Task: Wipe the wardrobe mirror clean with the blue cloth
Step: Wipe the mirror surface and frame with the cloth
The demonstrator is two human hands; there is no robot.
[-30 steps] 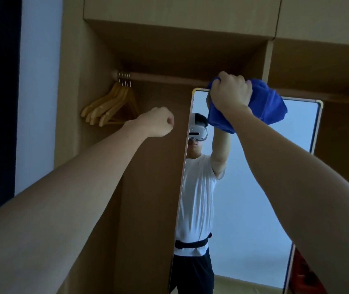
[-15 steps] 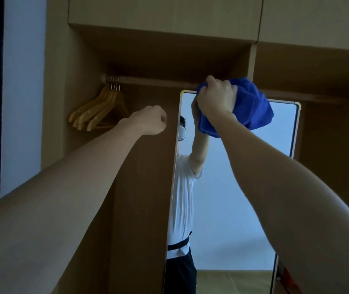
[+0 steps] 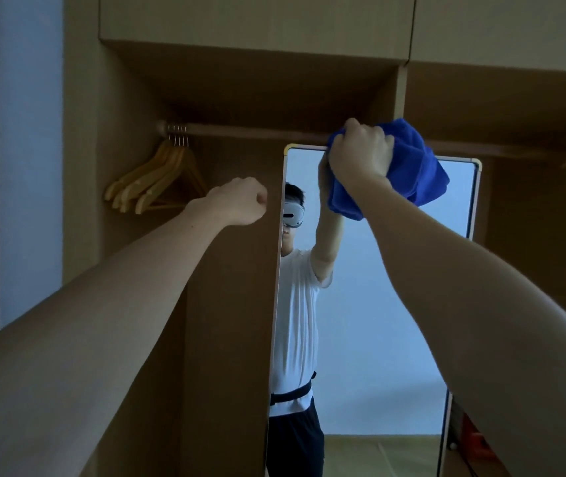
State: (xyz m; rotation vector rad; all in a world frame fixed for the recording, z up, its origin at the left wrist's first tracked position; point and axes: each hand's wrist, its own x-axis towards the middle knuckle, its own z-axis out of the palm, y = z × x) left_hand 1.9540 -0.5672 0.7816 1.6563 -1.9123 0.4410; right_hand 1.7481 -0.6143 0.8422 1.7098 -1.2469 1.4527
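Your right hand [image 3: 360, 149] has its fingers curled tight round the bunched blue cloth [image 3: 412, 170], and the wad sits against the top edge of the wardrobe mirror [image 3: 377, 304], nearer its upper left corner than its right. The cloth spills out to the right of your fist and below it, covering part of the glass there. The mirror stands upright inside the open wardrobe, a tall narrow panel with a thin pale frame [image 3: 477, 187] and rounded top corners; its left edge meets a brown wardrobe panel [image 3: 233, 321] that stands in front of your left arm's line. Your left hand [image 3: 240, 204] is balled into a fist holding nothing, hanging just beside that left edge, whether it touches the panel you cannot tell. Just above the cloth runs the hanging rail [image 3: 257, 130], very near your knuckles, so there is little room upward. At the rail's left end hang several wooden hangers [image 3: 157, 180], well apart from the mirror. Below the cloth the glass runs down open, showing your reflection [image 3: 295, 304] at its left side. Right of the frame is dark wardrobe interior.
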